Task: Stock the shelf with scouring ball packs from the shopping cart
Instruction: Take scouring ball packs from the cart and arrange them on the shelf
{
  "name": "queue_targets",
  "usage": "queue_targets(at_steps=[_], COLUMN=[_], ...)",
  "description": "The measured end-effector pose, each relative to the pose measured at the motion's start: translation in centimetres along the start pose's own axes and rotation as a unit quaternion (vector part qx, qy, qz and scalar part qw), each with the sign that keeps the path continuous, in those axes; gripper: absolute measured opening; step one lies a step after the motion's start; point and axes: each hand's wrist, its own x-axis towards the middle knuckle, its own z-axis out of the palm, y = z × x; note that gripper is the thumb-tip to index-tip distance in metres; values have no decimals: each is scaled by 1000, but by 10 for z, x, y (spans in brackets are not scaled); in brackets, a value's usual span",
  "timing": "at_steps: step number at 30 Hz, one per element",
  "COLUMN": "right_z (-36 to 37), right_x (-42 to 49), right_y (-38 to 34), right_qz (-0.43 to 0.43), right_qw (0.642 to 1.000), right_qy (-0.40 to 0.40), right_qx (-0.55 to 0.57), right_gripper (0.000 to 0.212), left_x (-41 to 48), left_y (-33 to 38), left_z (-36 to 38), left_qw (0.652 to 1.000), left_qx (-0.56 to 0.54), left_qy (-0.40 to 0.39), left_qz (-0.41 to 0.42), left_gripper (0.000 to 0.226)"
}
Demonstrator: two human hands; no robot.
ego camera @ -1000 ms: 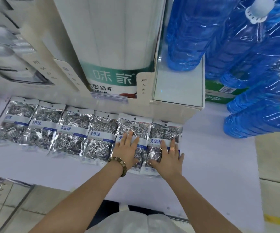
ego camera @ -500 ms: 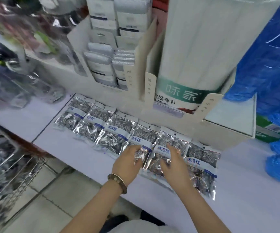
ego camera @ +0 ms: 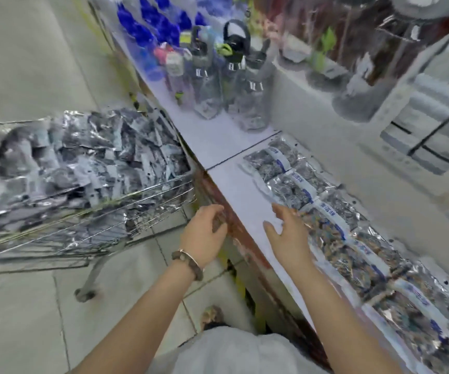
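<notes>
The scouring ball packs [ego camera: 323, 209] already stocked lie flat in a slightly overlapping row on the shelf [ego camera: 234, 190], running from about 2 o'clock down to 4 o'clock. The rest sit as a loose silver heap [ego camera: 88, 157] in the shopping cart [ego camera: 148, 190] at 9 o'clock, which stands just beside the shelf's front edge.

Each pack looks like a thin, glossy film bag around a few springy wire balls, so it is likely light, crinkly and rather slippery. The lumpy middle should give under pressure and not break. A pinch on the flat sealed header or across the banded middle would probably hold best (several could likely be gathered at once).

The right hand [ego camera: 289, 236] hovers over the shelf at about 5 o'clock, just beside the row. Its fingers are spread and it holds nothing. The blur hides whether a fingertip touches a pack. The left hand [ego camera: 204, 233], with a bead bracelet [ego camera: 188, 261] on its wrist, is off the shelf edge near 6 o'clock, towards the cart, loosely curled and empty.

Clear drinking bottles [ego camera: 234, 85] stand farther along the shelf at 12 o'clock.
</notes>
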Motion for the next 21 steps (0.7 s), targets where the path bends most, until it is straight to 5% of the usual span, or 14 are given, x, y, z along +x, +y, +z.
queue_targets(at_steps=[9, 21], right_z=[109, 198], right_x=[52, 158], right_y=[-98, -172], right_qz=[-81, -144], right_qw=[991, 958], right_qy=[-108, -244], right_qx=[-16, -45], right_gripper=[37, 38], left_x=[7, 69], left_y=[-102, -165], left_z=[-104, -156], left_qw=[987, 941], left_qx=[-9, -83], left_qy=[111, 200], left_qz=[-113, -261], left_gripper=[33, 34])
